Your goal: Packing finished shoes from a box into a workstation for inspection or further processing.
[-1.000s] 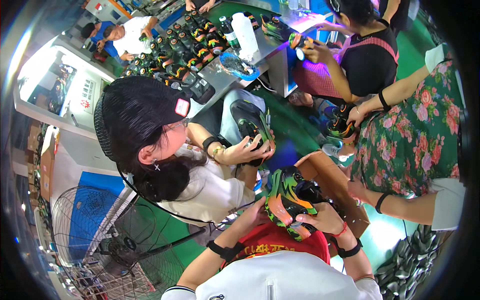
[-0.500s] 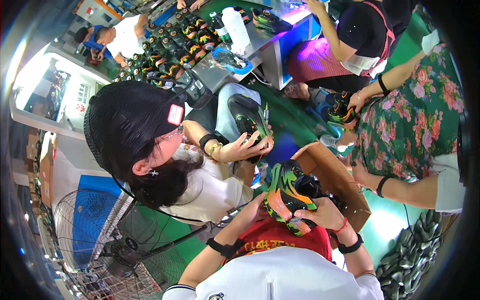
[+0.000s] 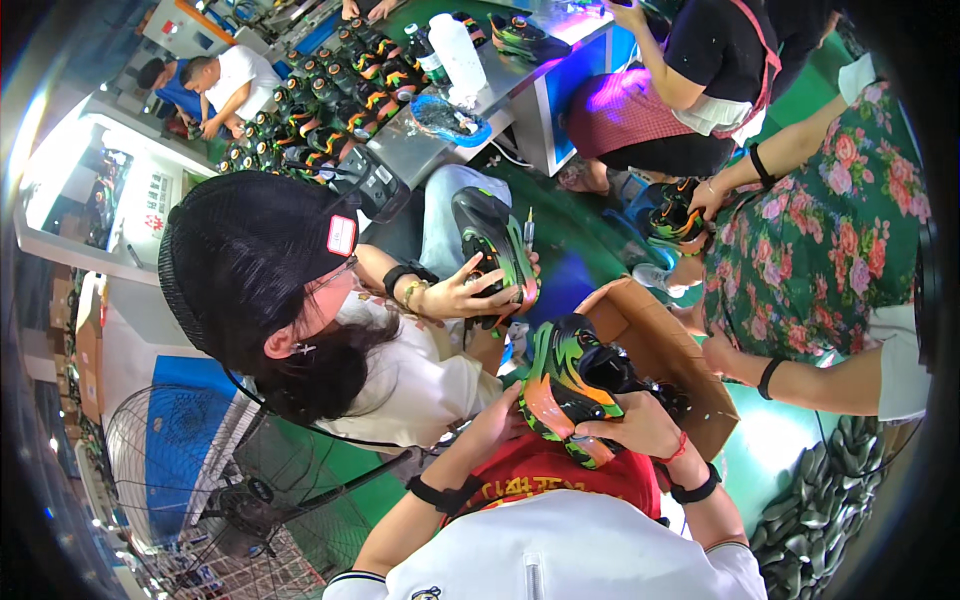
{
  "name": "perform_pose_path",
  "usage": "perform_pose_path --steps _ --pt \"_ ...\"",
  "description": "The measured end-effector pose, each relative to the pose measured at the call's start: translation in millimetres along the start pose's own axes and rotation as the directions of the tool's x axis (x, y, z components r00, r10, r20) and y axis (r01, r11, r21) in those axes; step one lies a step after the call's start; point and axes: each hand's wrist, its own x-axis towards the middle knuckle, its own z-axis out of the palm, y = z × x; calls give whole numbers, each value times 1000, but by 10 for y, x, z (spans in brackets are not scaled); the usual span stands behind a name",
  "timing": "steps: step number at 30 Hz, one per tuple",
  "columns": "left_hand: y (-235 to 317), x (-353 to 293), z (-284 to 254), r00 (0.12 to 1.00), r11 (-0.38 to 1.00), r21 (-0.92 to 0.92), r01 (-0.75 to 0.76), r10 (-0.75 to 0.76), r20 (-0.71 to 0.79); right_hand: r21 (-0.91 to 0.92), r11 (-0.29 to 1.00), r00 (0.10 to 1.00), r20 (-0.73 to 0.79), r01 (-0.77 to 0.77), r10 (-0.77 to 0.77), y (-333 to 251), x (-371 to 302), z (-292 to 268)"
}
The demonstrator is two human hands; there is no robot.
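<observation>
Holding shoe w/ both hands, green floor, crowded workshop.

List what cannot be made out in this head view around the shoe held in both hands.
- Left hand: its fingers are behind the green, orange and black shoe, so its grip is hidden.
- Right hand: its palm side is hidden against the shoe.
- Inside of the brown cardboard box: covered by the shoe and the right hand.
- Row of shoes on the grey table: too small and bent by the fisheye to tell details.
</observation>
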Motion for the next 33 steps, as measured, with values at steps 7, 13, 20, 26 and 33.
perform_pose_path --steps 7,13,20,26,33 --pt "54 26 -7 999 999 -15 -38 39 18 -54 997 998 27 -63 65 -28 86 -7" --pt "76 60 -21 1000 999 -36 -17 17 -5 -45 998 999 30 -36 37 -47 121 -22" --pt "40 76 -62 1000 1000 -18 -17 17 2 -50 995 994 63 -82 85 -40 133 -14" --pt "50 59 -49 999 1000 -7 -19 19 28 -14 1000 999 45 -18 19 -3 114 11" --pt "40 65 -46 998 999 -23 -23 24 60 -3 998 996 64 -61 61 -55 83 -5"
